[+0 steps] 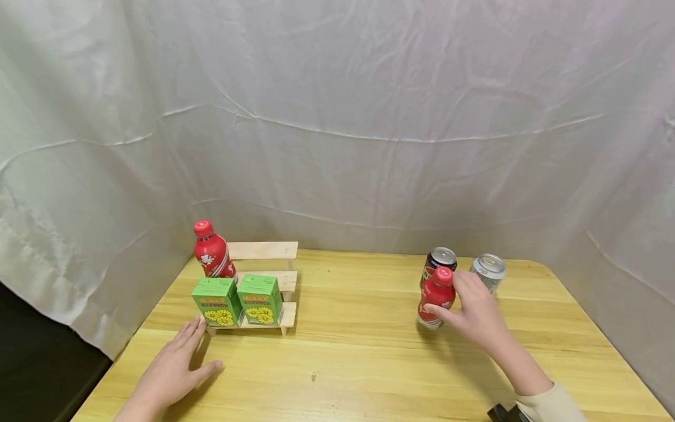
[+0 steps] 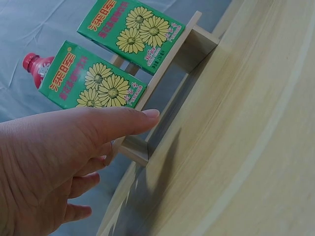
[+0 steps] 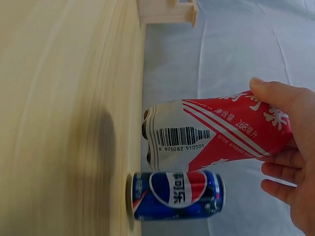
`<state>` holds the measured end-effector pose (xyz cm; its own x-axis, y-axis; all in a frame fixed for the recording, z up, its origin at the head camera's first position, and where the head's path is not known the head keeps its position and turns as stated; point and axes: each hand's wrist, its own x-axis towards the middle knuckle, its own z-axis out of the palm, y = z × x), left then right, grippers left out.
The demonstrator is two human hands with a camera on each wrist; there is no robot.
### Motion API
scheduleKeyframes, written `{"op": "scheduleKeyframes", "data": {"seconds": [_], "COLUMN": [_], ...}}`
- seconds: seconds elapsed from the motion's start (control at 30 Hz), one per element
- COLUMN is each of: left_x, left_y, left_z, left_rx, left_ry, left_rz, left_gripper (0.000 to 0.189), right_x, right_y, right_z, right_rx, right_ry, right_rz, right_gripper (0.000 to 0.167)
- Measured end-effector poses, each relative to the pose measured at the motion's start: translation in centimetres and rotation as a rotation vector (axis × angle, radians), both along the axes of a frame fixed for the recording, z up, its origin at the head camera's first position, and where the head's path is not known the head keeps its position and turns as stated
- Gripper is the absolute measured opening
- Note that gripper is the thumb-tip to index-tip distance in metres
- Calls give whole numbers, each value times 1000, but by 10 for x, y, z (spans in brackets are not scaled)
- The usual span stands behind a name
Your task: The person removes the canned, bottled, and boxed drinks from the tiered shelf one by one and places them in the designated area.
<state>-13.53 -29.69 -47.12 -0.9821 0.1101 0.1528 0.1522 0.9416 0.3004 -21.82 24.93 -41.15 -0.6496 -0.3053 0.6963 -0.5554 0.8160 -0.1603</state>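
Head view: right grip (image 1: 476,310) holds red bottle (image 1: 436,293) nearly upright, cap up.

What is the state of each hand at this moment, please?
Left hand: open, holding nothing, beside the wooden rack.
Right hand: closed on a red bottle, held above the table.

From above, the head view faces forward and down across the table (image 1: 358,363); close in, the tilted left-wrist view shares its cartons (image 2: 93,81), the sideways right-wrist view its held bottle (image 3: 216,130) and, seemingly, the rack (image 1: 263,250).
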Motion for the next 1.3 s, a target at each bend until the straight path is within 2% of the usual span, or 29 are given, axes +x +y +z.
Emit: {"op": "scheduleKeyframes", "data": {"seconds": [0.43, 0.83, 1.3], "left_x": [-1, -3, -1], "left_y": [-2, -3, -1], "left_z": [0, 0, 0], "left_rx": [13, 4, 10], "left_ry": [-15, -24, -7], "left_rz": [1, -2, -4], "left_gripper": [98, 99, 99], "right_x": [11, 17, 15], "right_y": [30, 57, 87], "right_z": [-1, -4, -11], "right_rx": [29, -28, -17], "right_ry": [-7, -126, -168], "right_rz": [-100, -194, -286], "right_gripper": [54, 53, 54]}}
